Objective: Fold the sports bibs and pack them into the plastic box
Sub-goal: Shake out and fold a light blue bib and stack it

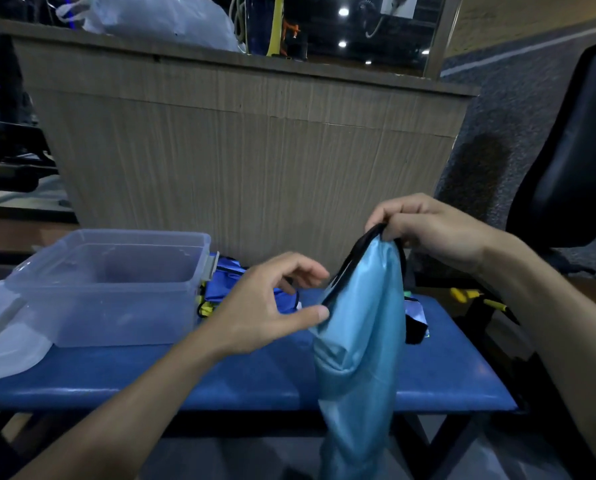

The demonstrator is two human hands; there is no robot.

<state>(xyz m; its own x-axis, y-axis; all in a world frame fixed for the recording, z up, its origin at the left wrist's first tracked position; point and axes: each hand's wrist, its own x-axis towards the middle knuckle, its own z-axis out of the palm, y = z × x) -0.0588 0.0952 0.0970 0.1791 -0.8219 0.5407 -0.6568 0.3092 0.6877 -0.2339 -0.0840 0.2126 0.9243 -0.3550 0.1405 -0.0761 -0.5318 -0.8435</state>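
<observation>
Barely begun: the right hand point(424, 230) is pinching a bib point(362, 341), left hand point(272, 303) reaching spread; box point(109, 285) sitting empty.

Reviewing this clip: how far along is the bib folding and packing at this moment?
Early. Done: the clear plastic box stands open on the blue bench, lid off beside it, nothing visible inside. In hand: the right hand pinches the black trim of a light blue bib, which hangs unfolded; the left hand reaches its edge. Left: fold it, pack it, then the dark blue bibs heaped behind the box.
</observation>
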